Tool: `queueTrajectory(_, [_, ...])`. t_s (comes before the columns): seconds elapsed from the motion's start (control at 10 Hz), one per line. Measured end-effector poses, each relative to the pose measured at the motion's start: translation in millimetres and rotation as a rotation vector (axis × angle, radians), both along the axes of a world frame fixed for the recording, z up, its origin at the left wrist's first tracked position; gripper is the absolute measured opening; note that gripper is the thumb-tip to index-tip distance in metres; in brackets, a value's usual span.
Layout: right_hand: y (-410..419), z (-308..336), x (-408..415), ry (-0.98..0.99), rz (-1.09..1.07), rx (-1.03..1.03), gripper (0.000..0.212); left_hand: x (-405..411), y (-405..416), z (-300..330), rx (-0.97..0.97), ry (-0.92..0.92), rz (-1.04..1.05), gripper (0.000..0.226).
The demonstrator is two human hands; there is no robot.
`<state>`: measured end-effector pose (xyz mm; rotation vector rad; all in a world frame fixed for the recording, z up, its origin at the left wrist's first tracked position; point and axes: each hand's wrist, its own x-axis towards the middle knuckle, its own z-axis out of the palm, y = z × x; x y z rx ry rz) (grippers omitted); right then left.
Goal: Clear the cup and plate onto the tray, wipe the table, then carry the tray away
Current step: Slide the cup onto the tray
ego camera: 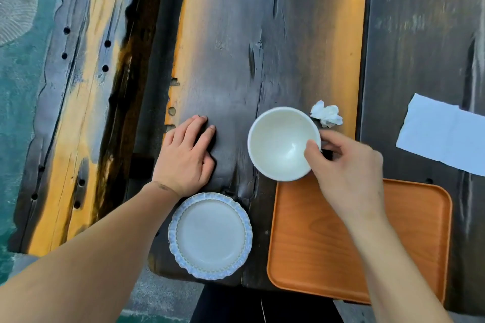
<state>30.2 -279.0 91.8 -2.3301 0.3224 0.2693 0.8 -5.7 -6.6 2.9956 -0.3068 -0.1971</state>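
A white cup (278, 141) is held over the far edge of the orange wooden tray (309, 238). My right hand (346, 173) grips it at its right side, thumb over the rim, fingers curled round what seems to be the handle. A pale plate with a blue scalloped rim (210, 236) sits on the dark wooden table (231, 47) at the near edge, left of the tray. My left hand (186, 155) rests flat on the table just beyond the plate, holding nothing.
A crumpled white tissue (326, 114) lies beyond the cup. A flat white paper napkin (443, 134) lies at the right, past the tray. The table's left edge is rough, with teal floor beyond it.
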Motion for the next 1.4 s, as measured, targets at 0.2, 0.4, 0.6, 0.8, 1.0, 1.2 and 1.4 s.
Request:
queueTrajectory(0.2, [-37.7,-0.4,-62.6,0.069,-0.070,-0.022,0.020,-0.4,-0.9,1.2,0.005,0.009,0.008,0.055])
queueTrajectory(0.4, [-45.6,-11.4,-85.8,0.107,-0.064,-0.016,0.019,-0.7,-0.9,-0.5,0.005,0.004,0.010,0.054])
queueTrajectory(0.6, [-45.7,-23.9,-80.6,0.099,-0.115,0.012,0.021,-1.9,-0.5,-2.7,0.011,-0.017,0.008,0.054])
queueTrajectory(0.8, [-44.4,-28.3,-76.7,0.095,-0.135,0.023,0.021,-2.1,-0.8,-4.5,-0.002,-0.034,0.006,0.053])
queueTrajectory(1.0, [-44.5,-25.5,-73.0,0.109,-0.100,-0.012,0.023,-2.0,-1.3,-3.6,0.003,-0.039,0.005,0.053])
queueTrajectory(1.2, [-46.1,-13.3,-73.5,0.145,-0.028,-0.076,0.031,-2.9,-1.3,-2.8,0.009,-0.030,0.006,0.054])
queueTrajectory(1.4, [-40.1,18.7,-101.9,-0.111,-0.022,-0.177,0.025,-1.7,-2.0,-2.6,0.001,-0.041,0.008,0.054])
